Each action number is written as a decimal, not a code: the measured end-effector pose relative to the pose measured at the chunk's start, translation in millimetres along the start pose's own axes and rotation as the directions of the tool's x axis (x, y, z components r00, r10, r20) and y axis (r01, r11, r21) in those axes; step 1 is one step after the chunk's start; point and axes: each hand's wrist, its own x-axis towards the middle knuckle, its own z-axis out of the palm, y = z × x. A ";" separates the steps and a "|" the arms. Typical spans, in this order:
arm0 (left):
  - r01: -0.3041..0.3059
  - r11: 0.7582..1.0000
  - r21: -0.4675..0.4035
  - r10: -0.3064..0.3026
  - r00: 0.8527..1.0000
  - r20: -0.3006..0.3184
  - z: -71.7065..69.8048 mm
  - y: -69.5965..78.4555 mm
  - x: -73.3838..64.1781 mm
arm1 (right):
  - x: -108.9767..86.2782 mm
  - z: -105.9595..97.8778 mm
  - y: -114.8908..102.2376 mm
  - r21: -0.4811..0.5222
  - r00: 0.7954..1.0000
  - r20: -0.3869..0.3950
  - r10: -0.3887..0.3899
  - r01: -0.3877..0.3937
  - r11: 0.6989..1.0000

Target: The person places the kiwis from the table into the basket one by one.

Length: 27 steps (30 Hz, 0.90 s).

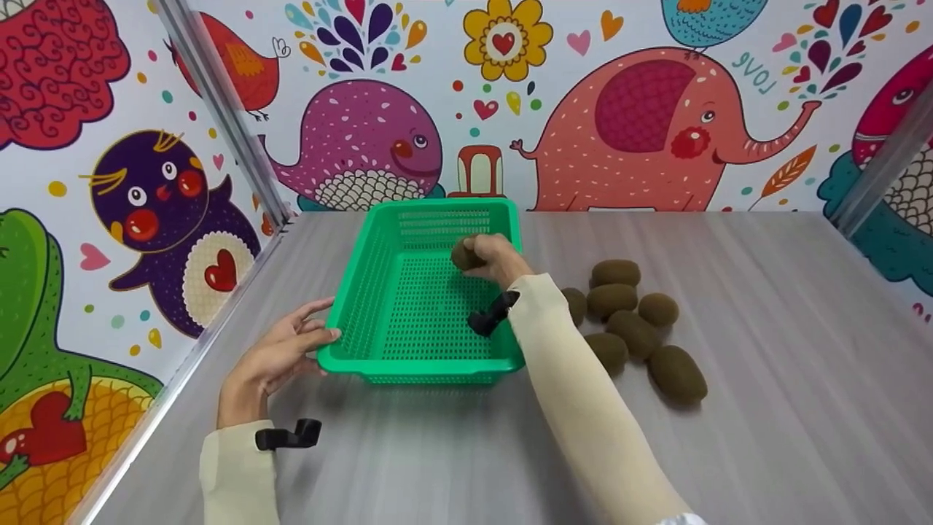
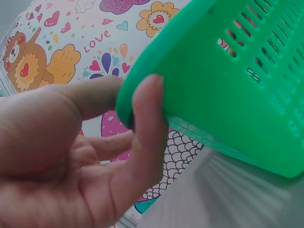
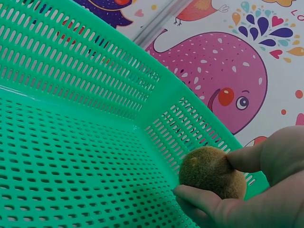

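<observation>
A green perforated plastic basket (image 1: 423,368) stands on the table, with no fruit on its floor. My left hand (image 1: 280,354) grips its near left corner; in the left wrist view the thumb (image 2: 149,104) lies on one face of the rim and fingers reach behind it. Over the basket's right far part, my right hand (image 1: 499,259) pinches a brown fuzzy kiwi (image 3: 211,172) between thumb and fingers. The kiwi is held above the basket floor, near the far right corner. To the right of the basket lies a loose group of several kiwis (image 1: 634,334).
The grey wood-grain table (image 1: 787,350) runs back to a wall (image 1: 452,44) printed with cartoon animals. On the left, a printed side panel (image 1: 65,182) with a metal edge borders the table. Black camera mounts (image 1: 291,435) sit on both wrists.
</observation>
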 end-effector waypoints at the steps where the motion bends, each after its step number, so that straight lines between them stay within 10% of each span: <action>1: -0.001 1.000 -0.004 0.001 1.000 0.003 -0.2 0.5 0.0 | 0.4 0.1 -0.2 -0.008 1.000 -0.002 -0.001 0.001 1.000; 27: -0.007 1.000 0.008 0.007 1.000 -0.011 -0.6 0.7 1.3 | -12.3 -6.6 -7.6 -0.050 0.998 0.058 0.028 -0.025 0.998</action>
